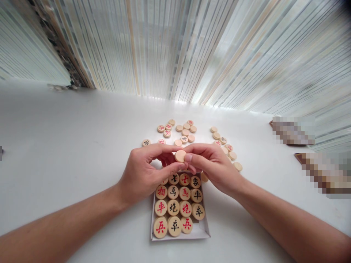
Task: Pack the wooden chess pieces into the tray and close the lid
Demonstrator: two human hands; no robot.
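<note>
Between my two hands is a round wooden Chinese chess piece, its blank side turned up. My left hand pinches it from the left with thumb and fingers, while my right hand grips its right edge under the thumb. Just below them lies a shallow white box with rows of chess pieces, marked in red or black characters. A red-marked piece sits in the front row, with a gap to its right. The box's far edge is partly hidden by my hands.
Loose chess pieces are scattered beyond my hands, some face up, some blank side up. More pieces lie to the right. Two blurred-out objects rest at the table's right edge. A striped curtain hangs behind the white table.
</note>
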